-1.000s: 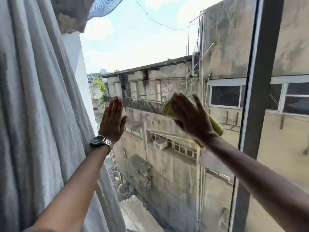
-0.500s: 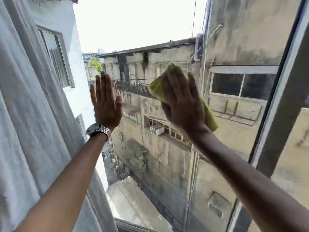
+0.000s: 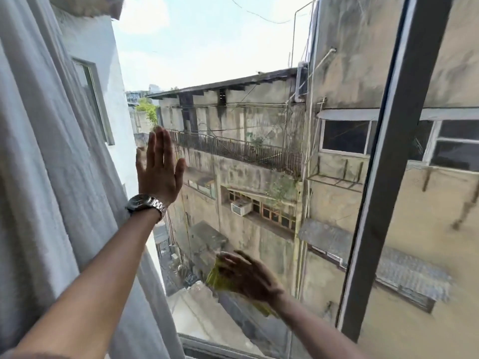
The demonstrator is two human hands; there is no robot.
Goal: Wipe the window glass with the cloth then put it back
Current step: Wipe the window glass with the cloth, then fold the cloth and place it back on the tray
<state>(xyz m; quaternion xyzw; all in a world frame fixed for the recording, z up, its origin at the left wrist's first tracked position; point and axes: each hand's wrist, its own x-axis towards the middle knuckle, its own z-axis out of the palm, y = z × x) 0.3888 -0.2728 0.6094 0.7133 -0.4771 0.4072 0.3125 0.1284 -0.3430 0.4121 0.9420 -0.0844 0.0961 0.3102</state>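
The right hand [image 3: 248, 277] is low on the glass [image 3: 233, 73] and blurred. Its grip is wide, fingers spread flat over the yellow cloth [image 3: 220, 279], pressing it to the pane. The cloth lies under palm and fingers, showing past the fingertips and beside the wrist. The left hand [image 3: 158, 167] rests higher, grip wide and holding nothing, fingers straight, near the curtain [image 3: 51, 177]. The dial of the watch [image 3: 146, 204] is too small to read.

Left arm stretched up from the lower left, forearm bare, left grip [image 3: 159, 169] held high, palm facing away, fingers straight and close together, right forearm reaching in from the lower right, right grip [image 3: 248, 277] lower down, fingers spread flat, blurred
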